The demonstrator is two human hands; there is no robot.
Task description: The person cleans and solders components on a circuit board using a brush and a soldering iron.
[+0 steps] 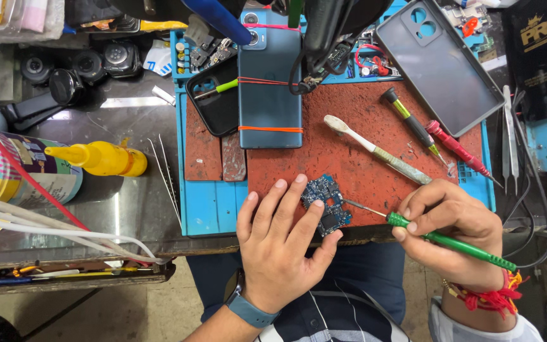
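The left hand [278, 244] is lying flat with its fingers spread apart, gripping nothing, its fingertips and thumb pressing on the edges of a small blue circuit board [327, 204] that is resting on the red mat [362, 168] near the front edge of the counter [115, 209]. The right hand [454, 231] is closing its grip around a green-handled screwdriver [444, 240], and the thin metal tip is reaching toward the right side of the board. Just beyond the board a white toothbrush [375, 149] is lying slantwise on the mat, with a second green and black screwdriver [413, 123] and a red one [457, 149] near it to the right. A blue phone [270, 95] bound with red rubber bands is lying face down at the back of the mat, beside a black tray [216, 104]. A grey phone case [441, 66] is sitting at the far right. A yellow squeeze bottle [99, 158] is lying on the counter well to the left.
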